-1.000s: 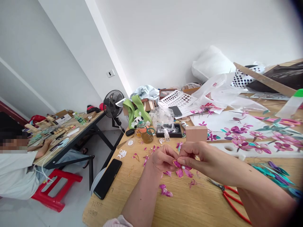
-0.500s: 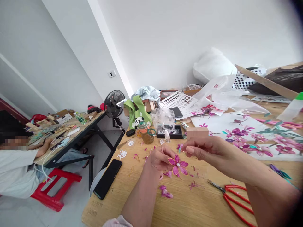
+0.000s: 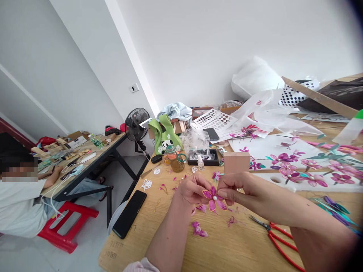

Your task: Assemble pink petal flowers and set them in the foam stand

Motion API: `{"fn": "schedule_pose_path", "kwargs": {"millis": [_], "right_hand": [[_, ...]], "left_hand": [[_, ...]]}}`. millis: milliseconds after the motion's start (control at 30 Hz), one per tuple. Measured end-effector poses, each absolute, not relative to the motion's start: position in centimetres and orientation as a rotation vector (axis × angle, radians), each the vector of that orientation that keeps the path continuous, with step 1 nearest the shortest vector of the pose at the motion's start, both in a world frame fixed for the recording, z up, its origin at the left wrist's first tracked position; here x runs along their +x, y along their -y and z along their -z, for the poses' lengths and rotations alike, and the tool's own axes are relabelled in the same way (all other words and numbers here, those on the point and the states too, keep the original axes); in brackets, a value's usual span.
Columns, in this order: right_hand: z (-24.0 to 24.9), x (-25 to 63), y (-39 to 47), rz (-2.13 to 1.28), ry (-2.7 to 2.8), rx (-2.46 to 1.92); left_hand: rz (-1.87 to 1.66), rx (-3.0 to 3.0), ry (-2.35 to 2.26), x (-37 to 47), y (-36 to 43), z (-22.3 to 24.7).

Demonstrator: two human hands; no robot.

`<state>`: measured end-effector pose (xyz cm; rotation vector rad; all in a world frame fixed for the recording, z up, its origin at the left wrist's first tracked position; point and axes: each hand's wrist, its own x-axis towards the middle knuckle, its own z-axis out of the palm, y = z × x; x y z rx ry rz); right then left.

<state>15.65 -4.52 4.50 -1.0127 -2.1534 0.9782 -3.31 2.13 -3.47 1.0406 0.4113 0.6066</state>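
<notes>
Over the middle of the wooden table, my left hand (image 3: pixel 195 189) pinches a magenta flower (image 3: pixel 214 204) from behind and to its left. The flower has gold-edged petals and a white pearl at its centre. My right hand (image 3: pixel 236 187) is closed, thumb and forefinger together at the flower's right side, touching a petal near the pearl. Beneath the hands lie loose magenta petals (image 3: pixel 199 229) and small scraps. Red-handled scissors (image 3: pixel 270 227) rest under my right forearm. A wooden block (image 3: pixel 236 162) stands just behind my right hand.
A black phone (image 3: pixel 129 214) lies at the table's left edge. Further back are a glass jar (image 3: pixel 177 163), a small white bottle (image 3: pixel 200 163) and a black tray (image 3: pixel 217 162). Finished flowers (image 3: pixel 314 179) spread at right. A person (image 3: pixel 19 204) sits at another table on the left.
My right hand has moved down and left to the flower, its fingertips now at the petals. The flower has shifted slightly right in my left hand.
</notes>
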Motion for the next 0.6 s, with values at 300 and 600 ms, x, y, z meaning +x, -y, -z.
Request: {"fn": "schedule_pose_path", "kwargs": {"millis": [300,600], "right_hand": [[-4.88,15.87,4.66,-0.933,2.295,-1.018],[-4.69,16.25,4.38,-0.941,2.159,-1.011]], "left_hand": [[-0.624,0.971,-0.442,-2.74,-1.65,3.59],[-0.62,0.944,-0.466,-2.64,-1.59,2.86]]}}
